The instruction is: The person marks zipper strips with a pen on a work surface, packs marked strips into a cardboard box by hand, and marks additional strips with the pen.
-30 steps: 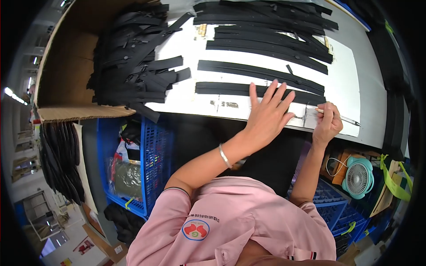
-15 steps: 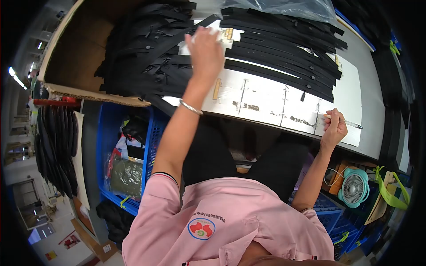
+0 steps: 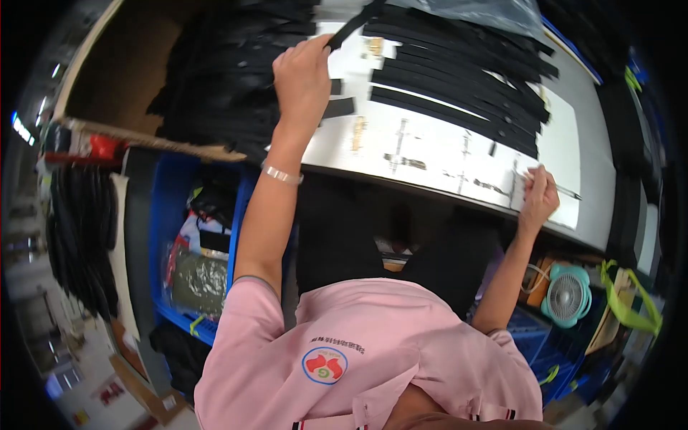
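L hand: raised at approx. 11 o'clock of frame, fingers closed in a pinch on the end of a black strap; the strap runs up and right from the fingertips toward 12 o'clock, lifted off the white tabletop. Silver bracelet on the L wrist.

R hand: at 3 o'clock, resting at the near table edge, fingers curled tight around a pen; the tip points right, out past the knuckles. Whether the tip touches the surface: cannot tell.

Strap pile, black, sits inside a cardboard box at 10 o'clock, just beside the L hand. A second group, laid-out black straps, lies in rows across the tabletop from 12 to 2 o'clock, well apart from the R hand.

Tabletop shows dark ruled marks between the two hands.

Below the table: blue crate at 8 o'clock, with bagged items in it; small teal fan at 4 o'clock. Person wears a pink shirt at 6 o'clock. Frame is motion-blurred at the edges.
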A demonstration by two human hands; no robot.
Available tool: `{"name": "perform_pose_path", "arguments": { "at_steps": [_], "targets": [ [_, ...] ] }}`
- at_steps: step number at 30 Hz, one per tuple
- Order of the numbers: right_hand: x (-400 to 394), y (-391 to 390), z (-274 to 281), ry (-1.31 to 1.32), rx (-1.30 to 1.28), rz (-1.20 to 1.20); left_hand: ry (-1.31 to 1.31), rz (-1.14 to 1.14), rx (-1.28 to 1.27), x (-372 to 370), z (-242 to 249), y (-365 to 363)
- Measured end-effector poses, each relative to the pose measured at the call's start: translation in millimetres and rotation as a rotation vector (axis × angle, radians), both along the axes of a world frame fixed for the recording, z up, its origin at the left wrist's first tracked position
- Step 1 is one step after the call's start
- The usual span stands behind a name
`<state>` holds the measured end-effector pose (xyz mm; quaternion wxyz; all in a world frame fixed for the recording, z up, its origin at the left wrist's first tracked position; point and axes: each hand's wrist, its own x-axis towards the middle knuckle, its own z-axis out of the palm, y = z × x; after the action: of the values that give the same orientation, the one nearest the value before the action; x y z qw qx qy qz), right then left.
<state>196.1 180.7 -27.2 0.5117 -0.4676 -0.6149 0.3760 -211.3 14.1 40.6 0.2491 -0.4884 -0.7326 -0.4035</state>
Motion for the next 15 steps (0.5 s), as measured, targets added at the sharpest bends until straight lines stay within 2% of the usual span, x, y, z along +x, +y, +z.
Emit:
{"name": "perform_pose_path", "arguments": {
  "at_steps": [2, 4, 6, 7, 10, 12, 14, 15],
  "targets": [
    [-4.4, -3.9, 2.7, 0.071, 0.054, -0.013, -0.055, -0.17, -0.089, 41.3, 16.8, -6.4],
    [-7.5, -9.5, 9.0, 0.059, 0.107, -0.021, -0.227, -0.438, -0.281, 77.4, 27.1, -9.3],
    [-10.9, -15.0, 13.6, 0.122, 0.119, -0.003, -0.44, -0.655, -0.406, 104.9, 15.9, -3.5],
    [-13.7, -19.6, 15.3, 0.119, 0.125, -0.036, -0.534, -0.678, -0.508, 119.0, 14.0, 1.3],
    [-15.9, -37.3, 16.9, 0.009, 0.199, -0.097, -0.307, -0.741, -0.55, 142.0, -8.9, 19.9],
    [-18.3, -52.8, 12.0, -0.007, 0.272, -0.113, -0.336, -0.749, -0.538, 155.3, -10.1, 26.0],
    [-7.8, -61.8, 9.5, -0.502, 0.567, -0.142, -0.365, -0.758, -0.554, 163.1, -10.7, 31.2],
    [-7.7, -59.9, 7.4, -0.52, 0.706, -0.103, -0.346, -0.762, -0.55, 165.6, -10.6, 33.7]
  ]
}}
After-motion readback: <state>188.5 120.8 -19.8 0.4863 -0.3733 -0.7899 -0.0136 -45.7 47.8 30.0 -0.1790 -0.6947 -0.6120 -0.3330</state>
